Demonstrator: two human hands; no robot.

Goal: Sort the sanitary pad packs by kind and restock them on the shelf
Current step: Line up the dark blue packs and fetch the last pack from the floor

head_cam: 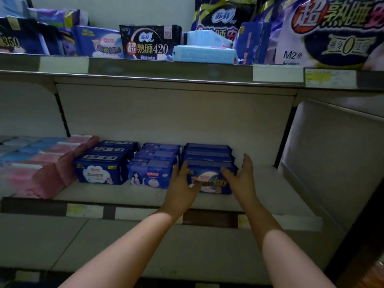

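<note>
Three rows of dark blue pad packs stand on the middle shelf (259, 190). The right row (208, 156) has its front pack (209, 181) between my hands. My left hand (182, 183) presses the pack's left side, fingers straight along it and thumb across its front. My right hand (241, 175) lies flat against the right side, fingers stretched toward the back. The middle row (154, 165) and the left row (106, 163) stand untouched beside them.
Pink and pale blue packs (35, 163) fill the shelf's left end. The upper shelf (145, 69) holds dark night-pad packs, a light blue pack (204, 53) and large purple bags (330, 32). Bare shelf lies right of my hands, up to a grey side panel (332, 163).
</note>
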